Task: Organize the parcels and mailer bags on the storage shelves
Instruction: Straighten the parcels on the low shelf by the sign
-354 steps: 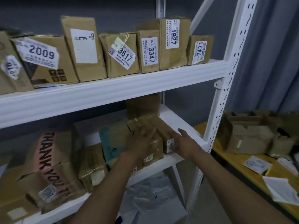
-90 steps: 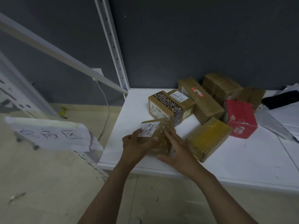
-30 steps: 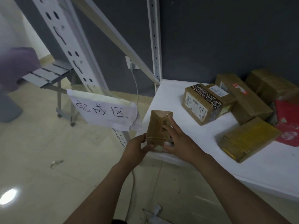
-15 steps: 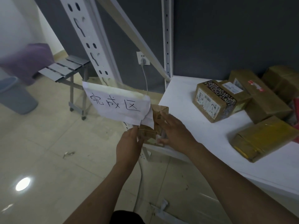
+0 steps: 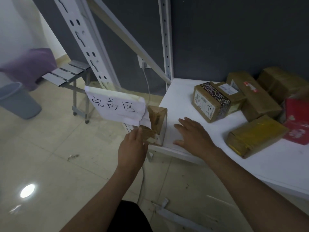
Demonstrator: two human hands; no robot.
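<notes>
A small brown taped parcel (image 5: 158, 121) stands on end at the front left corner of the low white shelf (image 5: 182, 97). My left hand (image 5: 133, 146) grips its lower left side. My right hand (image 5: 192, 134) hovers flat just right of the parcel, fingers spread, holding nothing. Farther back on the shelf lie a brown box with patterned tape (image 5: 210, 101), a long brown box (image 5: 254, 96), a yellow-taped parcel (image 5: 255, 134) and a red box (image 5: 297, 124).
A paper sign with handwriting (image 5: 117, 106) hangs on the white front upright (image 5: 83, 39) and overlaps the parcel's left edge. A grey stool (image 5: 70, 74), a grey bin (image 5: 16, 101) and a white cable (image 5: 147, 84) stand on the tiled floor to the left.
My right hand has let go of the small parcel and moved right with fingers spread. The parcel now rests on the shelf corner, still gripped by my left hand.
</notes>
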